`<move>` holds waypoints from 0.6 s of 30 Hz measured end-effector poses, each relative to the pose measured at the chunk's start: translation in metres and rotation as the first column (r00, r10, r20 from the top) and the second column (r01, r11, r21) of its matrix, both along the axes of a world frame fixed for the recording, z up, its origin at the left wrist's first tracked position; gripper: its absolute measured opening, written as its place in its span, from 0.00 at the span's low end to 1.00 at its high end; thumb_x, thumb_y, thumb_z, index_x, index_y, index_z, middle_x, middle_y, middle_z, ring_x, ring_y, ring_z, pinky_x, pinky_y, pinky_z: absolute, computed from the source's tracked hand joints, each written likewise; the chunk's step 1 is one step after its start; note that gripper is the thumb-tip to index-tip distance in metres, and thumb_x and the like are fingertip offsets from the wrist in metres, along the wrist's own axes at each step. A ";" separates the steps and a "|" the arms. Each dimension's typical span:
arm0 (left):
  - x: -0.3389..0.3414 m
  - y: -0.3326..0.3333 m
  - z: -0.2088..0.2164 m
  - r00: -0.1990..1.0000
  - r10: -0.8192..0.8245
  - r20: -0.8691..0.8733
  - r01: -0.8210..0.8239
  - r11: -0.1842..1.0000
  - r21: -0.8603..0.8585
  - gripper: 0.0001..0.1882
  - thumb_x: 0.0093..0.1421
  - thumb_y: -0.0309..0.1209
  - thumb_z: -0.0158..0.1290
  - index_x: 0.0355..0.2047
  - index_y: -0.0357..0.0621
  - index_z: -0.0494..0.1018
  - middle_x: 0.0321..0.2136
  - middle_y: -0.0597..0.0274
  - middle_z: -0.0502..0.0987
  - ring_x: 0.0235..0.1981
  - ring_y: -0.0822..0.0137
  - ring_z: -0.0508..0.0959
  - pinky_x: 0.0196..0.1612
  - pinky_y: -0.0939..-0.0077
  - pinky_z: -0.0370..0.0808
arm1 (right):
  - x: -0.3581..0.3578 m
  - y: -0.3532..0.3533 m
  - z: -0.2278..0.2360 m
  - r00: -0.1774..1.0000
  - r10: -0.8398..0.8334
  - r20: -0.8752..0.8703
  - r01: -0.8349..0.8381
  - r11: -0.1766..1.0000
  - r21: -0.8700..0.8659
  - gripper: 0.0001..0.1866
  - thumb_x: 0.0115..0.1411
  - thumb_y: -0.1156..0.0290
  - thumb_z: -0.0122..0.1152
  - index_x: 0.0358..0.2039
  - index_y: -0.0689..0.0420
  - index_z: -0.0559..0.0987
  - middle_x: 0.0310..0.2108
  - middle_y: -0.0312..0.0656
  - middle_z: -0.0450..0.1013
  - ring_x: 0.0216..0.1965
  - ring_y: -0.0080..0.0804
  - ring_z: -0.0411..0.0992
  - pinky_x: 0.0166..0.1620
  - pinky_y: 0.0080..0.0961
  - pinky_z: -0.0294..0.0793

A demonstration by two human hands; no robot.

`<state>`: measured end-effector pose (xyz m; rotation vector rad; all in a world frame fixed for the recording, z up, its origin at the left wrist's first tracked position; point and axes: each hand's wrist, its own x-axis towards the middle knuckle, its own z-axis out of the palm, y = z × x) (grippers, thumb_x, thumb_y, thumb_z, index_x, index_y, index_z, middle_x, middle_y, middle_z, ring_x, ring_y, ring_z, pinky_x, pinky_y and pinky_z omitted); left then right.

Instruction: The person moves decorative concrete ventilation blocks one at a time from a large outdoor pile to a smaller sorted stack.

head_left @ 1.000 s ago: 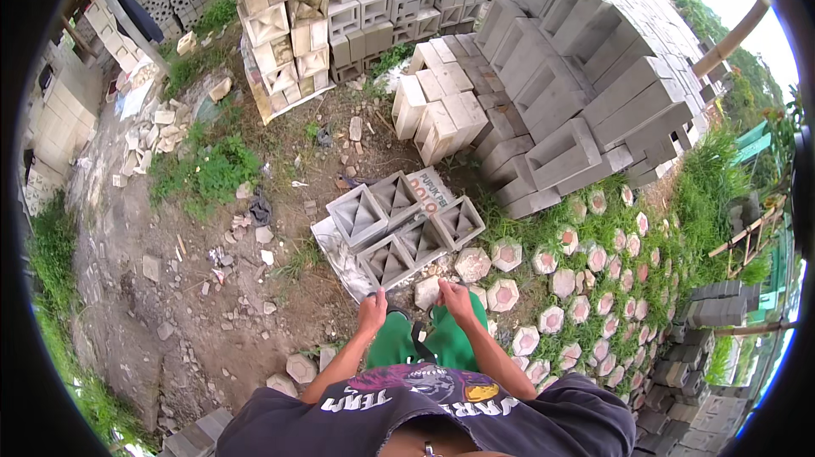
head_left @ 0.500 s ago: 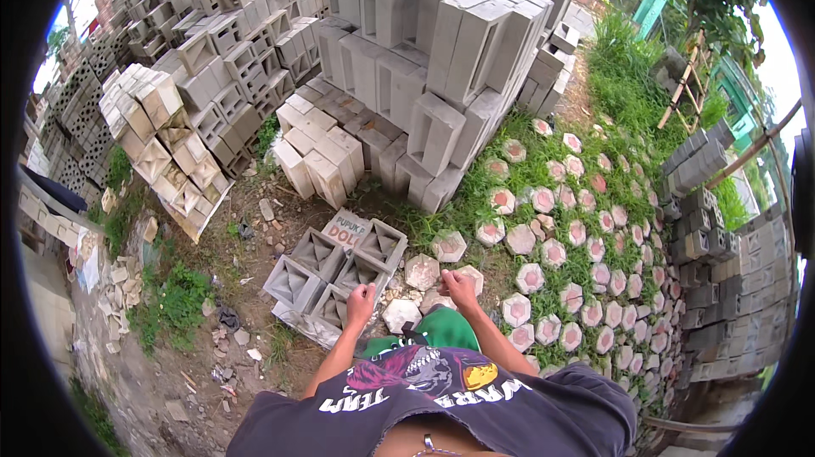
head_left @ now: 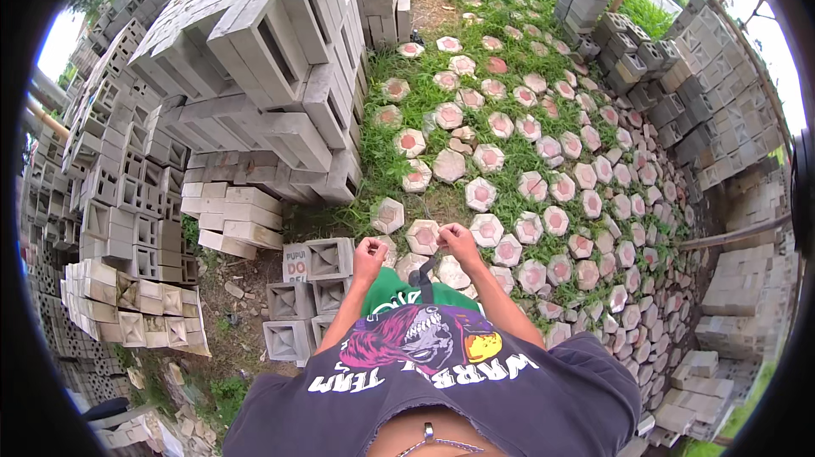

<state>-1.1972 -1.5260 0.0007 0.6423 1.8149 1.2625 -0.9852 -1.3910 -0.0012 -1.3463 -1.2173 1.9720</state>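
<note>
My left hand [head_left: 369, 259] is raised in front of my waist with its fingers curled together in a pinch. Level with it and a short way to its right, my right hand [head_left: 457, 243] is also closed. Whatever either hand holds, if anything, is too small or hidden to make out. Below and between them are my green shorts [head_left: 395, 289], with a black strap [head_left: 424, 274] hanging over them. Under the hands lies a hexagonal paving block [head_left: 422, 236] with a pinkish centre. Left of my left arm stand grey hollow blocks [head_left: 291, 300] with pyramid-shaped recesses.
A tall stack of grey concrete blocks [head_left: 293, 41] rises ahead on the left. Hexagonal pavers [head_left: 480, 194] in grass [head_left: 399, 134] spread ahead and right. More block stacks [head_left: 628, 67] line the right side. Pale blocks [head_left: 242, 219] sit beside a lettered board [head_left: 295, 263].
My view has swung to the right, so the block stacks shift left and more pavers show. Both hands stay closed in front of my waist.
</note>
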 end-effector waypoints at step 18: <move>0.024 0.248 0.008 0.763 -0.646 -0.005 0.645 0.763 -0.051 0.14 0.50 0.29 0.64 0.22 0.42 0.66 0.20 0.70 0.72 0.22 0.79 0.67 0.26 0.82 0.67 | 0.047 0.109 -0.014 0.802 -0.590 0.096 0.580 0.807 0.108 0.14 0.51 0.63 0.68 0.24 0.56 0.71 0.20 0.31 0.69 0.20 0.16 0.65 0.24 0.17 0.65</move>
